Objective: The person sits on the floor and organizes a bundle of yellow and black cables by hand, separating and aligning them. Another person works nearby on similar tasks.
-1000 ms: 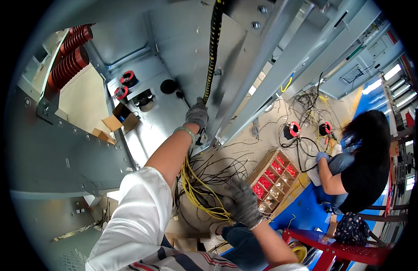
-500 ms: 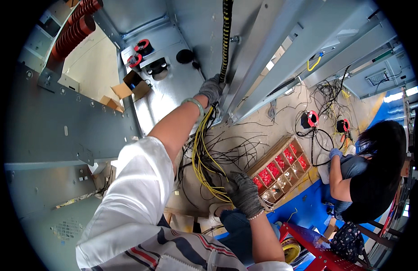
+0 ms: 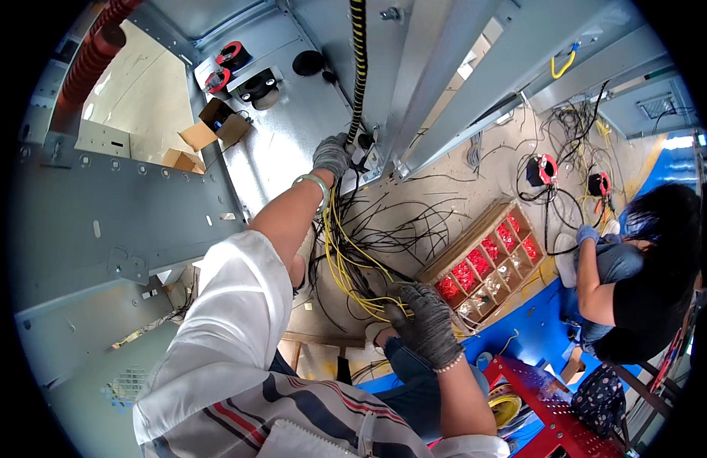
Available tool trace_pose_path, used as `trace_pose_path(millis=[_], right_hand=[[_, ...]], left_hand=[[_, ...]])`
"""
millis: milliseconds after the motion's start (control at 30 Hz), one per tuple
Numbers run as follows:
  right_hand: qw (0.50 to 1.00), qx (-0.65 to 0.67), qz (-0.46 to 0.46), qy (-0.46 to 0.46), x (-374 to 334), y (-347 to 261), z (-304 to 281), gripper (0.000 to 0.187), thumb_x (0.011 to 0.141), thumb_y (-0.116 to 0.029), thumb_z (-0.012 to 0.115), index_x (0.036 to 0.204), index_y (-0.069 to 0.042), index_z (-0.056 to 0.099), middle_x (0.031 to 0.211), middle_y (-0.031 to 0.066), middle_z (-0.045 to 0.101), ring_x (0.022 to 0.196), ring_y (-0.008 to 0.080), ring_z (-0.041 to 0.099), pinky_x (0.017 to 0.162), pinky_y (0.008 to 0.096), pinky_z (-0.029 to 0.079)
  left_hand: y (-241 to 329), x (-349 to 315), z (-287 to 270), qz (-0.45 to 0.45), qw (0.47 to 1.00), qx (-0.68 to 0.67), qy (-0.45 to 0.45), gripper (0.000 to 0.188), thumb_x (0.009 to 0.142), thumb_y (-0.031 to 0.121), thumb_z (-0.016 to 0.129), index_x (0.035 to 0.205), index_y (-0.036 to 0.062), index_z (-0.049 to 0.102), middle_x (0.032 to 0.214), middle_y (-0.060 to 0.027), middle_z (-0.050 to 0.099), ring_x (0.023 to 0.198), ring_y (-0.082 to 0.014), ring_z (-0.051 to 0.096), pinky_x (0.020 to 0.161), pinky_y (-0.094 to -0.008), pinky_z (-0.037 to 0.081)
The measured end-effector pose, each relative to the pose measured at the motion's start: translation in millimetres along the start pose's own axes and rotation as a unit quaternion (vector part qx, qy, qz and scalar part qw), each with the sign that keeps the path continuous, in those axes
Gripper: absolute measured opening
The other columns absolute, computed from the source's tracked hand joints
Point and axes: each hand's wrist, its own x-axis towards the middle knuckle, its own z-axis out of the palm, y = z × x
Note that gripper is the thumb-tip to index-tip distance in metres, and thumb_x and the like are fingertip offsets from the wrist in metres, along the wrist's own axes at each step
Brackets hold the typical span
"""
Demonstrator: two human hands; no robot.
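Note:
My left hand [image 3: 332, 156], in a grey knit glove, is closed round the lower part of a wire bundle beside the cabinet's metal post. Above it the bundle runs upward in a black-and-yellow sleeve [image 3: 358, 69]. Below, loose yellow wires [image 3: 334, 256] and black wires [image 3: 399, 229] fan out over the floor. Lower right, my right hand [image 3: 427, 324], gloved alike, has its fingers curled at the far ends of the wires. Yellow strands reach its fingertips; the exact grip is partly hidden.
A divided wooden box [image 3: 487, 263] with red and clear small parts stands right of my right hand. A co-worker [image 3: 636, 282] crouches at the right near cable reels [image 3: 542, 169]. Cabinet panels [image 3: 132, 221] flank my left arm. An open carton [image 3: 216, 126] lies beyond it.
The view has shifted, moving the box and co-worker rightward in the picture. My left hand stays on the bundle. My right hand's fingers have curled in at the wire ends.

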Motion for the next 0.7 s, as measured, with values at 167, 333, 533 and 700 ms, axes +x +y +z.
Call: trace_pose_path(millis=[167,333,533,700], right_hand=[[0.997,0.066,0.034,-0.02,-4,-9,-18,0.027,0.072,-0.012,0.061,0.097,-0.003,0.058,0.092,0.0161,0.059,0.085,0.0313,0.057,0.075,0.0373,0.045],[0.993,0.075,0.075,-0.05,-9,-3,-25,0.024,0.073,-0.012,0.06,0.095,-0.003,0.058,0.091,0.017,0.059,0.086,0.0331,0.056,0.076,0.0397,0.045],[0.982,0.162,0.096,-0.025,-15,-3,-18,0.024,0.072,-0.011,0.061,0.094,-0.002,0.058,0.086,0.0165,0.059,0.081,0.0328,0.058,0.07,0.0374,0.046],[0.968,0.215,0.122,-0.045,-38,2,2,0.023,0.073,-0.01,0.061,0.095,-0.003,0.058,0.085,0.0146,0.06,0.079,0.032,0.057,0.069,0.0364,0.046]], left_hand=[[-26,0,48,0.009,0.983,-0.164,0.078,0.032,0.077,0.021,0.055,0.104,0.0038,0.056,0.087,-0.0172,0.061,0.08,-0.0329,0.058,0.072,-0.0372,0.045],[-8,5,62,-0.033,0.963,-0.266,0.009,0.028,0.078,0.01,0.055,0.105,0.0018,0.057,0.089,-0.0127,0.064,0.076,-0.0201,0.058,0.07,-0.0281,0.044],[3,39,93,0.008,0.968,-0.244,0.058,0.031,0.077,0.025,0.052,0.103,0.0087,0.059,0.094,-0.0155,0.061,0.088,-0.0319,0.057,0.077,-0.0362,0.044],[1,37,86,0.037,0.976,-0.211,0.05,0.035,0.078,0.03,0.051,0.106,0.0095,0.057,0.098,-0.0151,0.06,0.092,-0.0325,0.056,0.081,-0.0368,0.043]])
